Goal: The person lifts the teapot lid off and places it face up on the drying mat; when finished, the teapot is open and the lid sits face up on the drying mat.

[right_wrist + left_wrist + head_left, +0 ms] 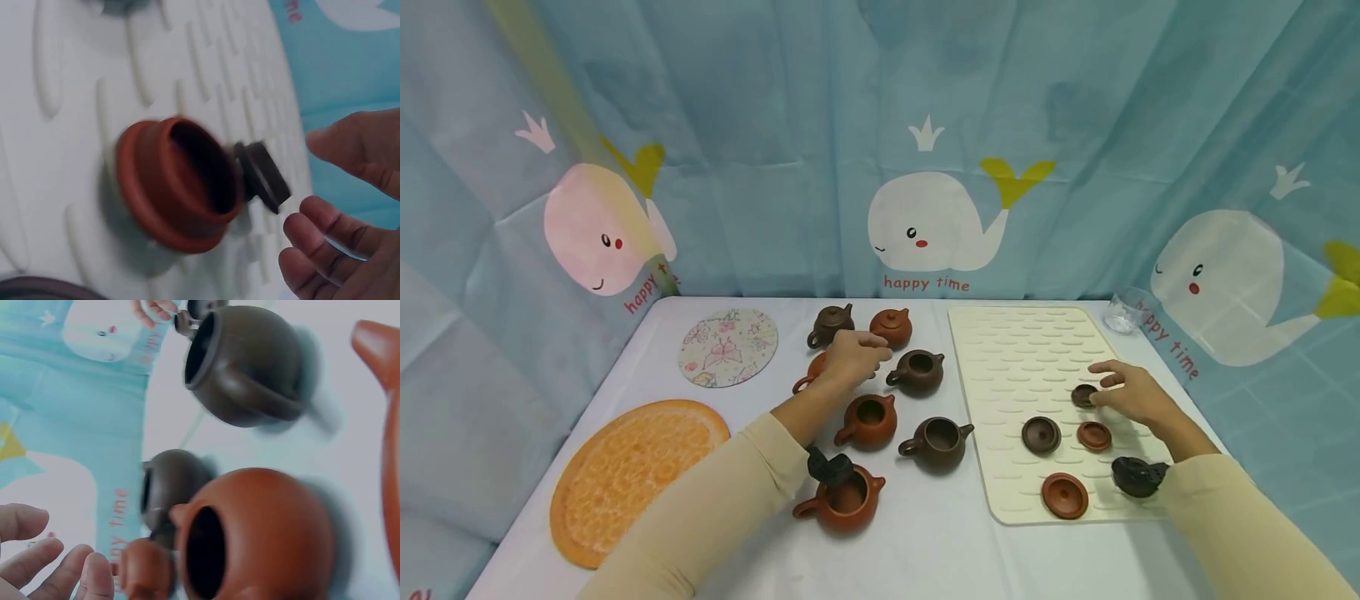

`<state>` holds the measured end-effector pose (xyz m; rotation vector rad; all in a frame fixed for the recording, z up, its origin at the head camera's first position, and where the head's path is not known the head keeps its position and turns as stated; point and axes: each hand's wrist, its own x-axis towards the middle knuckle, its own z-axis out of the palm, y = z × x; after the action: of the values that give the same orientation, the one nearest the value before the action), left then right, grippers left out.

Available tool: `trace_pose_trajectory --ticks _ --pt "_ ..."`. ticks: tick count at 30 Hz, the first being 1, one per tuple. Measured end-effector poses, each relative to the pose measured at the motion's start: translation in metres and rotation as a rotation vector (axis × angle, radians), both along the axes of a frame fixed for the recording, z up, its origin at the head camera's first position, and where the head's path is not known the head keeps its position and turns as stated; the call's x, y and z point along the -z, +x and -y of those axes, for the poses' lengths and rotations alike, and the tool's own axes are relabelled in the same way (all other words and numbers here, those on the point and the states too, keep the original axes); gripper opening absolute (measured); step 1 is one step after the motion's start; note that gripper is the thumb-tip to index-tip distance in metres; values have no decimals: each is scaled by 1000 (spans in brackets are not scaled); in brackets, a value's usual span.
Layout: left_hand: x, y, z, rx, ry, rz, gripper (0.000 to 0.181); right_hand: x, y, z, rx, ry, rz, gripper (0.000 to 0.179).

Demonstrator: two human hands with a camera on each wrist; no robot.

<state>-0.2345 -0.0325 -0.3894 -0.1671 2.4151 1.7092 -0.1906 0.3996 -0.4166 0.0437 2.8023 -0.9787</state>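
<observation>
My left hand hovers over the clay teapots with fingers apart and nothing between them. Below it, a reddish teapot is partly hidden. Behind stand a dark lidded teapot and a reddish lidded teapot. Lidless teapots nearby include a dark one and a reddish one. My right hand reaches over the cream mat with parted fingers, close to a small dark teapot lid; the right wrist view shows a gap between them. A reddish lid lies upturned beside it.
A dark lid and a larger reddish lid lie on the cream mat. Another dark teapot stands left of the mat. An orange round mat, a floral round mat and a clear cup are nearer the table's sides.
</observation>
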Motion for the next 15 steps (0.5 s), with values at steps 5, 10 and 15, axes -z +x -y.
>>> trace_pose_trajectory --ticks 5,10,15 --pt "-18 4 17 -4 90 -40 24 -18 3 7 -19 -60 -59 58" --pt "-34 12 38 -50 119 -74 27 -37 8 17 -28 -103 -151 57" --pt "-39 22 59 -87 145 -169 28 -50 11 26 -18 -119 -219 56"
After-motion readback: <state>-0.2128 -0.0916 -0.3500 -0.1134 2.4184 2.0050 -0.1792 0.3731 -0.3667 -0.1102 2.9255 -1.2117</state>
